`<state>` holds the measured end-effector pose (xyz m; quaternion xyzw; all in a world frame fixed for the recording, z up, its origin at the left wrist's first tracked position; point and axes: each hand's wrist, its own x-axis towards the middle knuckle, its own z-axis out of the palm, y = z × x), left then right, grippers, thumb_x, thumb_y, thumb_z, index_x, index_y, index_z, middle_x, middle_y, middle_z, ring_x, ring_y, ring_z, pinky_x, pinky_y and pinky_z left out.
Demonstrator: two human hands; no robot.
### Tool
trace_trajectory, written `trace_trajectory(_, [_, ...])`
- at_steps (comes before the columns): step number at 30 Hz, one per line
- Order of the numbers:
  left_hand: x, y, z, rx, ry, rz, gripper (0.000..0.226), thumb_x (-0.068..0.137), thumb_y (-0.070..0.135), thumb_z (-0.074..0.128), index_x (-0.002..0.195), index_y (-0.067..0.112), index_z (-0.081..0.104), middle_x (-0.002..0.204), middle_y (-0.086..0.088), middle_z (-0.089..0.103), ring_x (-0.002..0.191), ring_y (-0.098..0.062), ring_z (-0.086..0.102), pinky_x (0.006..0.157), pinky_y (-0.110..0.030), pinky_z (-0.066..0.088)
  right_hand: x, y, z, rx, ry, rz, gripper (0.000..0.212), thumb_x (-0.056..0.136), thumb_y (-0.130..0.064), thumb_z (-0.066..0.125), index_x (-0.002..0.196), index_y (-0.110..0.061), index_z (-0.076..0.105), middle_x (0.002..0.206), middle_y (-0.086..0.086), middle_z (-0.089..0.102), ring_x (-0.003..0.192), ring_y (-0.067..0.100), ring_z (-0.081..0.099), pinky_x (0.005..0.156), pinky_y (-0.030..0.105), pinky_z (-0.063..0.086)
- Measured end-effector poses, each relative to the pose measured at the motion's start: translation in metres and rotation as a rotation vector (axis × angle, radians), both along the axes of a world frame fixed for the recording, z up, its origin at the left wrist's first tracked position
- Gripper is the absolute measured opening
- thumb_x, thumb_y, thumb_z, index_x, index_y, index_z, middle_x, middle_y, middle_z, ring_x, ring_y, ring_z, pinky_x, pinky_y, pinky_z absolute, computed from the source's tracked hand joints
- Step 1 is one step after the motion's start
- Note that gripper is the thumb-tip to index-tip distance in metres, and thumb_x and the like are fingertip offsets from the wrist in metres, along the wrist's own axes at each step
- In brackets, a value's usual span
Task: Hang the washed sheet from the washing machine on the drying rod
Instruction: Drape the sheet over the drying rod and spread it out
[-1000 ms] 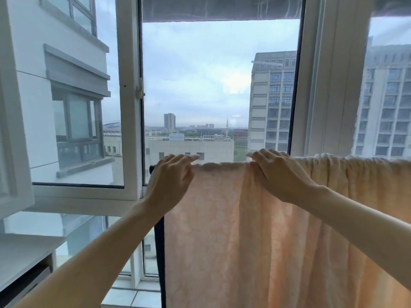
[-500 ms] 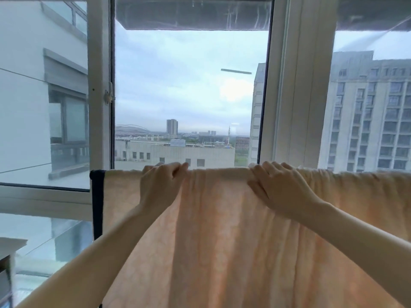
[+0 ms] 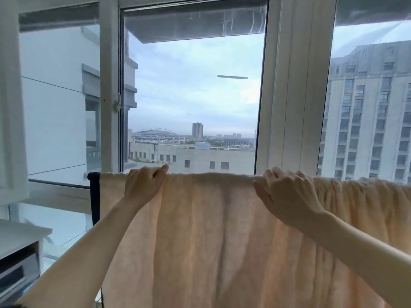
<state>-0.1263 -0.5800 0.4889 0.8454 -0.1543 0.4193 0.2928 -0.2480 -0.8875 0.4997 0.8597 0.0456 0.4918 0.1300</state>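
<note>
Since the earlier frame both hands have slid further apart along the top fold, and more of the left end is flattened out. Left hand [image 3: 144,185] sits at centre-left of the frame: fingers curled over the top edge, thumb pressed against the index finger, pinching the sheet [image 3: 211,241] at the fold. Right hand [image 3: 287,196] at centre-right: fingers [image 3: 274,174] close together and bent, hooked over the top edge, thumb out to the left lying on the front face of the cloth. Whether it grips or just presses, cannot tell. Peach sheet is draped over the drying rod [image 3: 94,176], filling the lower centre and right of the frame; the rod itself is covered except for a dark stub at the sheet's left end. Cloth between the hands lies fairly flat; to the right of the right hand it is bunched in folds. Behind: white window frame [image 3: 287,85], open window pane [image 3: 60,96] at upper left, buildings outside. Grey shelf [image 3: 20,238] at lower left
</note>
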Motion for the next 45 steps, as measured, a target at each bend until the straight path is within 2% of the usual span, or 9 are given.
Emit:
trace_trajectory(3, [0.001,0.006,0.0,0.011,0.023,0.018,0.056,0.098,0.042,0.041,0.051,0.013,0.047,0.045,0.003,0.047,0.053,-0.01,0.051,0.077,-0.032,0.038,0.013,0.026,-0.002,-0.031,0.065,0.11,0.044,0.094,-0.048,0.037,0.118,-0.018,0.057,0.109,0.004,0.064,0.091,0.026,0.063,0.079,0.045,0.05])
trace_trajectory(7, [0.006,0.008,-0.003,0.013,-0.026,0.004,0.057,0.099,0.043,0.039,0.049,0.016,0.04,0.043,0.002,0.043,0.049,-0.014,0.049,0.07,-0.033,0.038,0.03,0.063,0.0,-0.148,0.079,0.261,0.044,0.088,-0.035,0.059,0.128,-0.016,0.054,0.123,0.005,0.06,0.117,0.028,0.055,0.101,0.056,0.039])
trace_trajectory(13, [0.006,0.012,-0.003,0.016,-0.042,-0.029,0.057,0.099,0.043,0.038,0.049,0.017,0.037,0.041,0.005,0.038,0.044,-0.013,0.046,0.073,-0.036,0.04,0.044,0.1,0.005,-0.229,0.22,0.327,0.044,0.096,-0.036,0.049,0.134,-0.012,0.048,0.122,0.008,0.057,0.1,0.024,0.062,0.082,0.041,0.055])
trace_trajectory(16, [0.004,0.015,-0.003,0.007,-0.021,-0.016,0.057,0.099,0.042,0.039,0.049,0.015,0.039,0.043,0.002,0.041,0.048,-0.014,0.049,0.073,-0.035,0.038,0.046,0.086,0.008,-0.169,0.218,0.265,0.038,0.099,-0.042,0.038,0.116,-0.011,0.052,0.102,0.007,0.06,0.078,0.018,0.064,0.071,0.036,0.057])
trace_trajectory(22, [0.003,0.016,-0.004,-0.028,-0.004,-0.016,0.057,0.097,0.044,0.042,0.051,0.011,0.046,0.045,0.0,0.046,0.053,-0.014,0.053,0.069,-0.031,0.034,0.029,0.033,0.005,-0.21,0.057,0.153,0.033,0.095,-0.041,0.042,0.079,-0.013,0.049,0.058,-0.003,0.048,0.041,0.013,0.043,0.038,0.025,0.035])
trace_trajectory(30, [-0.004,0.011,-0.005,0.003,0.01,-0.109,0.061,0.089,0.064,0.04,0.049,0.019,0.032,0.042,0.009,0.032,0.043,-0.011,0.038,0.062,-0.028,0.034,0.009,0.018,-0.001,-0.043,0.017,-0.031,0.062,0.096,-0.053,0.023,0.07,-0.01,0.059,0.062,0.006,0.06,0.059,0.022,0.058,0.059,0.035,0.047])
trace_trajectory(36, [-0.004,0.025,-0.005,0.054,-0.01,-0.104,0.062,0.075,0.081,0.03,0.052,0.023,0.031,0.045,0.011,0.029,0.044,-0.008,0.031,0.054,-0.023,0.026,0.022,0.069,0.0,-0.083,0.058,0.177,0.053,0.096,-0.048,0.023,0.108,-0.013,0.062,0.1,0.001,0.065,0.091,0.018,0.061,0.087,0.039,0.049])
trace_trajectory(40, [-0.001,0.035,-0.007,0.032,-0.006,-0.048,0.07,0.08,0.076,0.022,0.051,0.014,0.04,0.044,0.007,0.035,0.043,-0.013,0.042,0.056,-0.024,0.029,0.032,0.079,-0.009,-0.163,0.046,0.087,0.051,0.091,-0.045,0.037,0.116,-0.007,0.059,0.091,0.006,0.065,0.075,0.022,0.064,0.071,0.038,0.05])
trace_trajectory(45, [-0.001,0.027,-0.009,0.06,-0.047,-0.002,0.059,0.09,0.058,0.028,0.048,0.018,0.035,0.04,0.006,0.035,0.046,-0.007,0.043,0.068,-0.033,0.037,0.024,0.057,-0.005,-0.187,0.009,-0.006,0.043,0.092,-0.047,0.037,0.088,-0.01,0.059,0.072,0.006,0.061,0.059,0.022,0.058,0.06,0.036,0.046])
